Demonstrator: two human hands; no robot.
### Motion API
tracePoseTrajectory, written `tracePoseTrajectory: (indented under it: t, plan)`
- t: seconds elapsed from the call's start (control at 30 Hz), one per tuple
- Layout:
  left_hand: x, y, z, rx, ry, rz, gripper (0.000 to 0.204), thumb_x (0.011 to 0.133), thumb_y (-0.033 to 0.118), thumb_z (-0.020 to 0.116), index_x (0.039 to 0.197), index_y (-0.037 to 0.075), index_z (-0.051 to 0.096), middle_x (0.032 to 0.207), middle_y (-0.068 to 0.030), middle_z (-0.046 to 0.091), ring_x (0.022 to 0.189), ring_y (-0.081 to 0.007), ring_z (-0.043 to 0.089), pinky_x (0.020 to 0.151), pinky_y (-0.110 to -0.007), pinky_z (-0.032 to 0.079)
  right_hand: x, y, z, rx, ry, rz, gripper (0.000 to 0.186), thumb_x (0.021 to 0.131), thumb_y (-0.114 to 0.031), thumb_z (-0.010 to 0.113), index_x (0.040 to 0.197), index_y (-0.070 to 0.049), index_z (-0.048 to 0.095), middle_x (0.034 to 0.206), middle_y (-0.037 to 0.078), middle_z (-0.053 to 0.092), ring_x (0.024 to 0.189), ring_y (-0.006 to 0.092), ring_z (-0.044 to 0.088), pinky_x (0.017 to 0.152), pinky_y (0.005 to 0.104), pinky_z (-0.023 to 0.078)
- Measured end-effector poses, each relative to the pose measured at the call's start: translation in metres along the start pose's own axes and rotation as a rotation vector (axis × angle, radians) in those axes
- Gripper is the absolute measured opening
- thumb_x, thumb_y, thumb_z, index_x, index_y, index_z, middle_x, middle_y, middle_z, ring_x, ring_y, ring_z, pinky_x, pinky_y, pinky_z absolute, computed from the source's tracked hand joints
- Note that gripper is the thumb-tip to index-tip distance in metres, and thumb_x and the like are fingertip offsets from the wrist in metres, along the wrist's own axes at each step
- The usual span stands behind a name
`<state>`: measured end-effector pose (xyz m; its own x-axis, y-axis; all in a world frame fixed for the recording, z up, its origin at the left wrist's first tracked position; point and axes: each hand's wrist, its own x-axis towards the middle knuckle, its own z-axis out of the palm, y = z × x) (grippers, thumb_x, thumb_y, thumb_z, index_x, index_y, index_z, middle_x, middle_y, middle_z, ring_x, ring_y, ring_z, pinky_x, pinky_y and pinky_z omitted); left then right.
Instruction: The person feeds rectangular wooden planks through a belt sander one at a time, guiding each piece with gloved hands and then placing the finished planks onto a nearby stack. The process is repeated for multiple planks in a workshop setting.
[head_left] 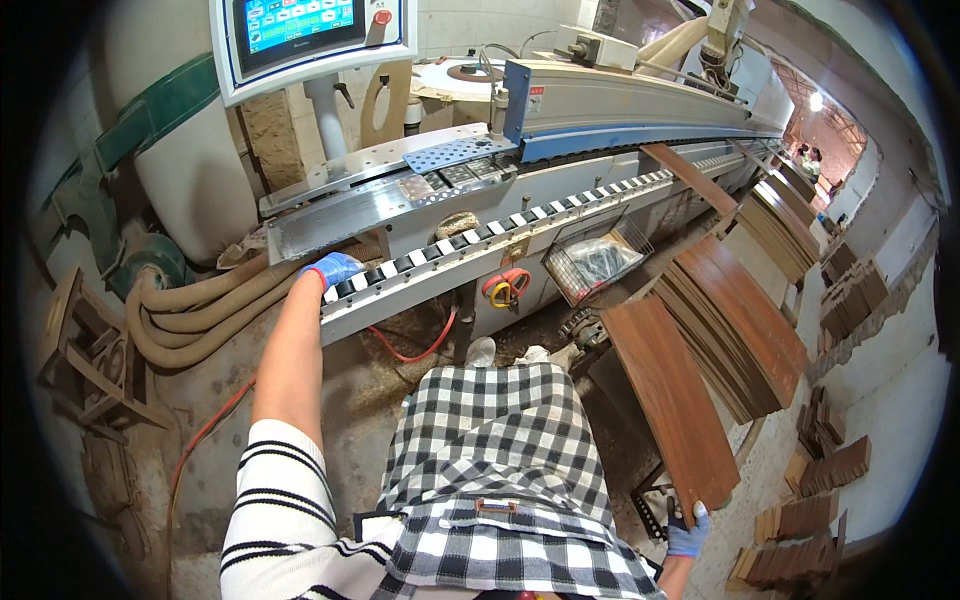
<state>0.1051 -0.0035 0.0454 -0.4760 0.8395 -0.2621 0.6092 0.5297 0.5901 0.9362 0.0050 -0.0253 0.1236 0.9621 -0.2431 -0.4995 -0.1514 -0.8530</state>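
My left hand [335, 268] in a blue glove rests at the near left end of the roller rail [420, 260], fingers loosely bent and apart, holding no loose item. At lower right, my right hand [688, 535], also gloved, grips the near end of a long brown wooden board [665, 400]. That board slants beside a stack of similar boards [740, 330]. Beyond the rail are a metal machine bed [330, 230] and a blue perforated plate [445, 155]. Red and yellow scissors [505, 287] hang below the rail.
A screen panel [305, 35] stands upper left. Hoses [190, 330], a green blower [145, 265] and a wooden stool [75, 350] are left. A wire basket [595, 265] hangs under the rail. Several more board stacks [850, 300] line the right wall. People [810, 160] show far off.
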Motion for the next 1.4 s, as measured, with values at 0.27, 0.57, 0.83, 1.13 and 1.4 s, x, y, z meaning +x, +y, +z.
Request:
tracePoseTrajectory:
  t: [0.27, 0.57, 0.83, 1.13, 1.4]
  plan:
    - [-0.004, 0.005, 0.001, -0.031, 0.054, 0.017, 0.036, 0.086, 0.035, 0.057, 0.108, 0.009, 0.068, 0.103, -0.0111, 0.068, 0.091, -0.0239, 0.062, 0.084, -0.036, 0.047, 0.036, 0.024, 0.160, 0.195, -0.321, 0.152, 0.051, 0.077, -0.018, 0.062, 0.122, 0.000, 0.047, 0.106, 0.014, 0.062, 0.078, 0.0229, 0.063, 0.071, 0.0322, 0.054]
    - [-0.012, 0.010, -0.002, 0.007, 0.008, 0.026, 0.038, 0.087, 0.036, 0.056, 0.109, 0.006, 0.066, 0.102, -0.0094, 0.067, 0.092, -0.0209, 0.059, 0.086, -0.034, 0.045, 0.014, 0.065, 0.328, -0.135, -0.978, 0.460, 0.046, 0.088, -0.040, 0.057, 0.108, 0.001, 0.055, 0.077, 0.012, 0.063, 0.062, 0.0204, 0.060, 0.079, 0.0413, 0.051]
    - [-0.012, 0.015, -0.001, 0.009, 0.007, 0.028, 0.035, 0.087, 0.035, 0.055, 0.106, 0.008, 0.067, 0.098, -0.0079, 0.068, 0.087, -0.0179, 0.058, 0.083, -0.034, 0.045, -0.023, 0.086, 0.392, -0.181, -1.343, 0.597, 0.034, 0.082, -0.028, 0.065, 0.100, 0.000, 0.060, 0.087, 0.010, 0.063, 0.085, 0.0193, 0.060, 0.089, 0.0363, 0.046]
    - [-0.010, 0.015, 0.002, 0.066, 0.082, 0.093, 0.037, 0.087, 0.036, 0.050, 0.102, 0.007, 0.066, 0.101, -0.0154, 0.066, 0.092, -0.0316, 0.060, 0.084, -0.038, 0.045, -0.040, 0.095, 0.394, -0.460, -1.238, 0.453, 0.037, 0.092, -0.031, 0.057, 0.101, 0.004, 0.061, 0.075, 0.011, 0.065, 0.069, 0.0179, 0.062, 0.066, 0.0276, 0.050]
    - [-0.005, 0.006, -0.002, 0.069, 0.075, 0.094, 0.035, 0.086, 0.034, 0.052, 0.099, 0.005, 0.066, 0.095, -0.0141, 0.067, 0.087, -0.0276, 0.061, 0.081, -0.037, 0.046, -0.022, 0.092, 0.388, -0.370, -0.997, 0.332, 0.040, 0.091, -0.035, 0.057, 0.095, 0.004, 0.060, 0.070, 0.012, 0.064, 0.063, 0.0179, 0.061, 0.061, 0.0270, 0.050]
